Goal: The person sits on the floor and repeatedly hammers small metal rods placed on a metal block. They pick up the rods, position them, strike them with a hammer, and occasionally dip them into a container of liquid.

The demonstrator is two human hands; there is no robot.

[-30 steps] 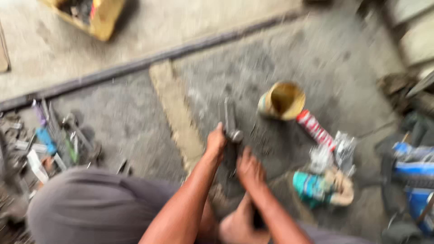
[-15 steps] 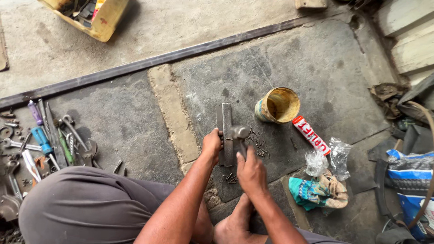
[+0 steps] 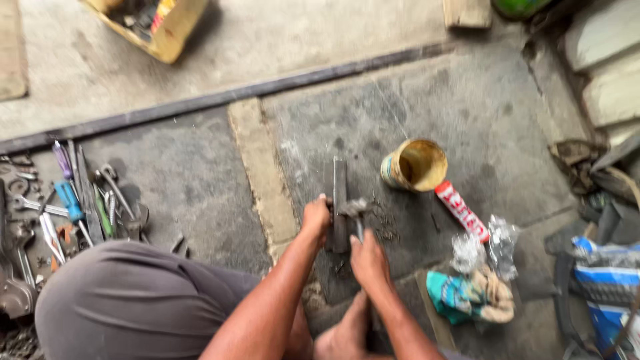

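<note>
1. Left hand [image 3: 316, 217] grips the upright metal bar [image 3: 339, 193] on the concrete floor [image 3: 200, 187]
2. Right hand [image 3: 369, 259] closed around a hammer [image 3: 355, 211], its head against the bar
3. Yellow tin [image 3: 415, 165] beyond the right hand, red tube [image 3: 461, 211] just right of it
4. Hand tools [image 3: 80, 203] well left of the left hand

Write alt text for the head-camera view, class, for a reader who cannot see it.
A person crouches on a concrete floor, left hand steadying a metal bar, right hand holding a hammer against it. A yellow tub sits to the right; tools lie to the left.
</note>
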